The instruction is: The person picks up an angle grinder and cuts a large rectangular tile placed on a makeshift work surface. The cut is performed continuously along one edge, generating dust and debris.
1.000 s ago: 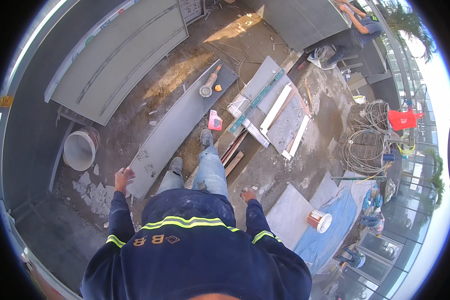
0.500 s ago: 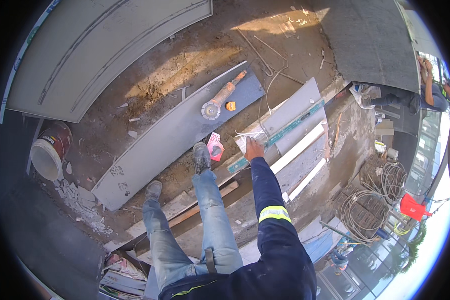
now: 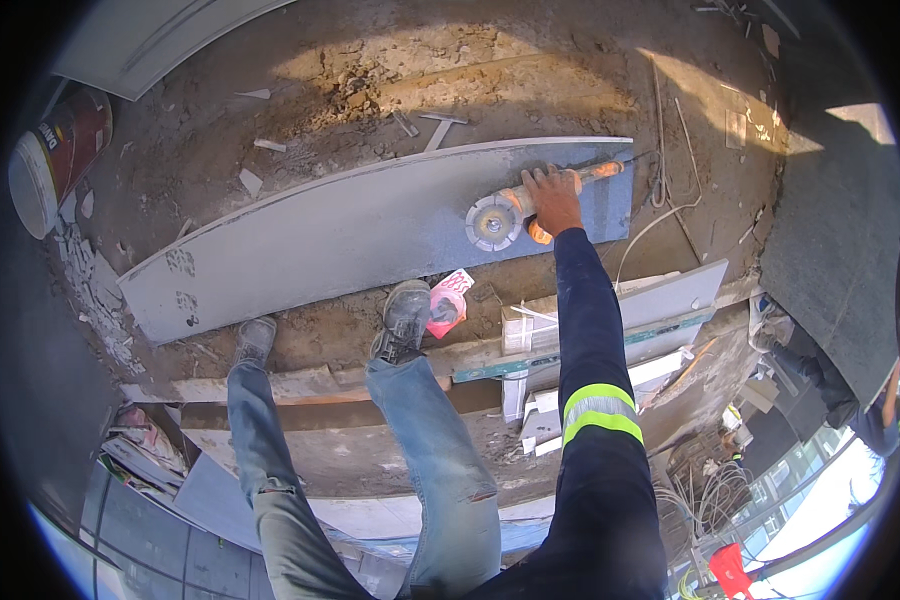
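While the right hand (image 3: 553, 200) reaches down from the near right, its fingers bend closely over the body of an angle grinder (image 3: 519, 199) and have hold of it. The grinder lies at the right part of a long grey slab (image 3: 350, 240), its round cutting disc (image 3: 494, 222) toward the left and its orange rear handle toward the far right. Just beside the hand, on its near side, is a small orange object (image 3: 540, 233). The left hand is outside the view, so its state cannot be told. On the near side of the slab, a pink packet (image 3: 448, 305) lies beside the right boot (image 3: 406, 312). Farther right, a teal level (image 3: 670, 326) passes beneath the sleeved arm (image 3: 595, 330). At the far left, a dark red bucket (image 3: 78, 145) rests tipped over, near pale broken pieces (image 3: 98, 285).
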A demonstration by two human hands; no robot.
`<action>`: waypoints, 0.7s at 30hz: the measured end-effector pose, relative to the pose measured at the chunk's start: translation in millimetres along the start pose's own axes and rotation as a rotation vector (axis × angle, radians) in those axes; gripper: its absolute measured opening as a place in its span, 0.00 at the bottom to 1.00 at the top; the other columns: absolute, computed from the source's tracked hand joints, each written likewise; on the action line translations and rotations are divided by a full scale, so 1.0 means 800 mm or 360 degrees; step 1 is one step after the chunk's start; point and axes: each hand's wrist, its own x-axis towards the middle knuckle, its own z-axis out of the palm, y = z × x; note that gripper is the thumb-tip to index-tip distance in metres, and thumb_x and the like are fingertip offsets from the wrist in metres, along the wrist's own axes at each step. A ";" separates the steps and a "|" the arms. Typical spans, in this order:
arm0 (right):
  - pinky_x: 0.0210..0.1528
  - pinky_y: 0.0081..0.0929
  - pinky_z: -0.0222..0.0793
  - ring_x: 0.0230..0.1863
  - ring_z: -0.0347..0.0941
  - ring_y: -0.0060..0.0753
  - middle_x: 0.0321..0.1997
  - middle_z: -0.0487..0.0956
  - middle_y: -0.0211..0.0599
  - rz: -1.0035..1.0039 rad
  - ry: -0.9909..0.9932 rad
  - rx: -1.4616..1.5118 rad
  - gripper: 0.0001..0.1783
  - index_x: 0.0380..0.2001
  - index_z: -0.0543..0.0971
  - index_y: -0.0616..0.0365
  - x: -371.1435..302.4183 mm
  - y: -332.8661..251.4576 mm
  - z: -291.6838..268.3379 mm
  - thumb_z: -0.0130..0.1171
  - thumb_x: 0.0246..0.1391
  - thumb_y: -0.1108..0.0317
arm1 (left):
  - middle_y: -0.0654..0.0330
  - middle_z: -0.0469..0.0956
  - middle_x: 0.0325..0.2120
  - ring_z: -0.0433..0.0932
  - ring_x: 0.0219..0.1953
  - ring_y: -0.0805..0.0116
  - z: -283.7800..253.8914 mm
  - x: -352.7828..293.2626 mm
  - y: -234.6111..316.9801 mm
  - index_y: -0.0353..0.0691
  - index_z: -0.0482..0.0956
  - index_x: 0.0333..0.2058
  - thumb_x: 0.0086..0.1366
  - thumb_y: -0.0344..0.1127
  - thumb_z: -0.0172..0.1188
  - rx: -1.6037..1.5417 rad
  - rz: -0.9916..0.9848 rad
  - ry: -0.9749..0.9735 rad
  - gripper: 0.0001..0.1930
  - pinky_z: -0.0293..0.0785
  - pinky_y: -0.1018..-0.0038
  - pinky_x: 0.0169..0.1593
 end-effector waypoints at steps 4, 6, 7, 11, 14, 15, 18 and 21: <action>0.67 0.57 0.59 0.66 0.65 0.47 0.60 0.73 0.37 -0.0137 -0.0149 0.0111 0.35 0.56 0.72 0.51 0.005 -0.002 -0.012 0.71 0.42 0.61 | 0.57 0.81 0.30 0.81 0.27 0.63 0.022 -0.032 -0.072 0.34 0.80 0.42 0.63 0.43 0.64 -0.0097 -0.0029 -0.0047 0.17 0.76 0.66 0.30; 0.63 0.53 0.64 0.61 0.70 0.49 0.57 0.74 0.42 -0.0184 -0.0296 0.0210 0.37 0.54 0.73 0.55 -0.002 -0.009 -0.030 0.74 0.38 0.56 | 0.57 0.81 0.30 0.81 0.27 0.63 0.036 -0.047 -0.108 0.33 0.81 0.42 0.63 0.43 0.64 -0.0148 -0.0011 -0.0097 0.18 0.76 0.67 0.30; 0.61 0.51 0.67 0.59 0.72 0.51 0.55 0.75 0.45 -0.0170 -0.0407 0.0284 0.38 0.53 0.73 0.57 -0.017 -0.016 -0.042 0.74 0.38 0.54 | 0.57 0.81 0.30 0.81 0.27 0.64 0.037 -0.055 -0.122 0.32 0.81 0.42 0.63 0.43 0.65 -0.0165 0.0016 -0.0123 0.18 0.76 0.67 0.30; 0.54 0.48 0.73 0.52 0.77 0.58 0.51 0.77 0.54 -0.0053 -0.0530 0.0692 0.42 0.51 0.74 0.63 -0.087 -0.055 -0.122 0.73 0.36 0.46 | 0.56 0.82 0.31 0.81 0.28 0.63 0.049 -0.072 -0.147 0.32 0.81 0.43 0.63 0.43 0.65 -0.0091 0.0255 -0.0215 0.18 0.77 0.67 0.31; 0.53 0.50 0.73 0.53 0.77 0.60 0.51 0.79 0.57 -0.0075 -0.0554 0.0823 0.44 0.52 0.75 0.66 -0.138 -0.103 -0.213 0.72 0.36 0.44 | 0.52 0.82 0.33 0.83 0.30 0.61 0.064 -0.077 -0.149 0.32 0.79 0.41 0.66 0.43 0.63 -0.0161 0.0357 -0.0281 0.17 0.80 0.64 0.33; 0.53 0.49 0.72 0.53 0.77 0.60 0.51 0.79 0.58 -0.0147 -0.0558 0.0924 0.45 0.52 0.75 0.66 -0.145 -0.121 -0.246 0.72 0.36 0.44 | 0.51 0.83 0.33 0.83 0.31 0.61 0.070 -0.078 -0.146 0.33 0.78 0.41 0.67 0.43 0.62 -0.0288 0.0276 -0.0283 0.16 0.81 0.63 0.33; 0.53 0.48 0.72 0.52 0.77 0.60 0.50 0.81 0.60 -0.0211 -0.0670 0.1217 0.44 0.52 0.76 0.66 -0.192 -0.178 -0.341 0.71 0.37 0.44 | 0.50 0.83 0.38 0.84 0.38 0.58 0.081 -0.103 -0.142 0.33 0.77 0.44 0.67 0.43 0.63 -0.0642 0.0214 -0.0359 0.18 0.82 0.61 0.37; 0.44 0.40 0.73 0.40 0.80 0.51 0.38 0.83 0.51 -0.0246 -0.0905 0.1765 0.35 0.40 0.80 0.68 -0.241 -0.230 -0.429 0.70 0.41 0.44 | 0.52 0.83 0.40 0.84 0.40 0.59 0.073 -0.125 -0.112 0.33 0.77 0.45 0.66 0.44 0.64 -0.0773 0.0412 -0.0243 0.19 0.81 0.63 0.38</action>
